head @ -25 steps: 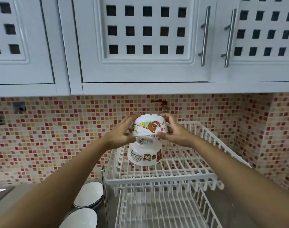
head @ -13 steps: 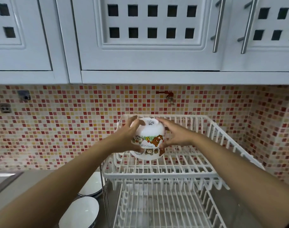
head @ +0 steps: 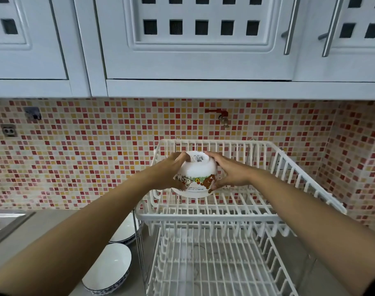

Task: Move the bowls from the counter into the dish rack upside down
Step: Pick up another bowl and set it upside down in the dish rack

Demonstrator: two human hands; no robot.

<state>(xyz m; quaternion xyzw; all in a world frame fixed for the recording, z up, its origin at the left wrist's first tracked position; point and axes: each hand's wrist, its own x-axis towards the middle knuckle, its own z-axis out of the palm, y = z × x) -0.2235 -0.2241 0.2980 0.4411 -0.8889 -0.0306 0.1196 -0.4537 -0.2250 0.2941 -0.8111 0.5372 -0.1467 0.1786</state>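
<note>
A white bowl with cartoon bears (head: 196, 175) is upside down, its labelled base facing up, on top of a second upside-down bowl whose rim (head: 191, 193) shows just beneath. Both sit low in the upper tier of the white dish rack (head: 205, 216), at its left side. My left hand (head: 170, 173) grips the top bowl's left side and my right hand (head: 228, 173) its right side. Two white bowls with dark rims stand upright on the counter left of the rack, one nearer (head: 108, 268) and one farther (head: 124, 231), partly hidden by my left forearm.
The rack's lower tier (head: 208, 268) holds no dishes. White wall cupboards (head: 195, 39) hang close above the rack. A red tap (head: 221, 116) sticks out of the mosaic tile wall behind. A steel sink edge (head: 4, 223) lies at the far left.
Both hands brought the cartoon bowl down onto the bowl that stood in the rack's upper tier, so it now nests over it. The camera has tilted downward.
</note>
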